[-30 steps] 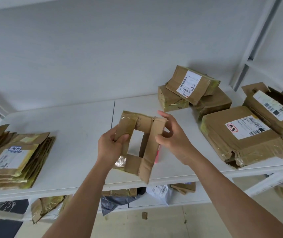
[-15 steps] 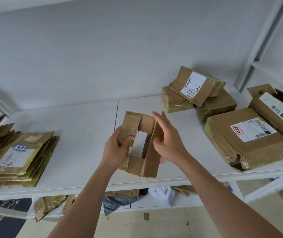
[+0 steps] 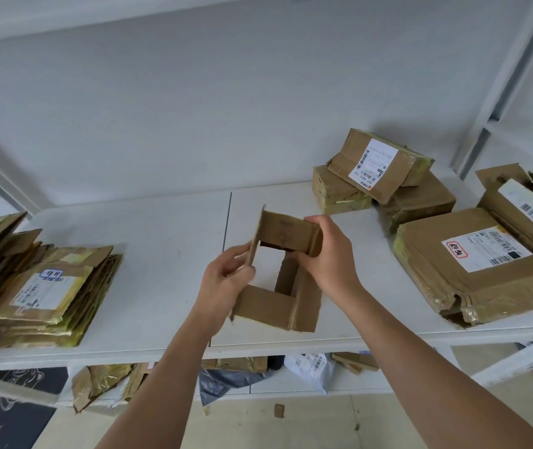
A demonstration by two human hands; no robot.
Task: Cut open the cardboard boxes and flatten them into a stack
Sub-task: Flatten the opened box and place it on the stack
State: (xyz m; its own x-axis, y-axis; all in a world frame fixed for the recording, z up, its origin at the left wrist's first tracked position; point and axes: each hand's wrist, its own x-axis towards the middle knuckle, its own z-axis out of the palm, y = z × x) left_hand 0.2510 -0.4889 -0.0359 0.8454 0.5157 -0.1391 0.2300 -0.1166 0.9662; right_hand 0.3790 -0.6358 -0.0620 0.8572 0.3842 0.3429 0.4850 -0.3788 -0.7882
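Both hands [image 3: 226,280] grip opened box [image 3: 286,286] above table's front edge [image 3: 291,346]

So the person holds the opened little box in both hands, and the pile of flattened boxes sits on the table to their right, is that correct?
Not quite. Both the left hand and the right hand do hold the opened box, but the flattened pile lies on the table to the person's left, as the head view shows. The boxes on the right are not yet flattened.
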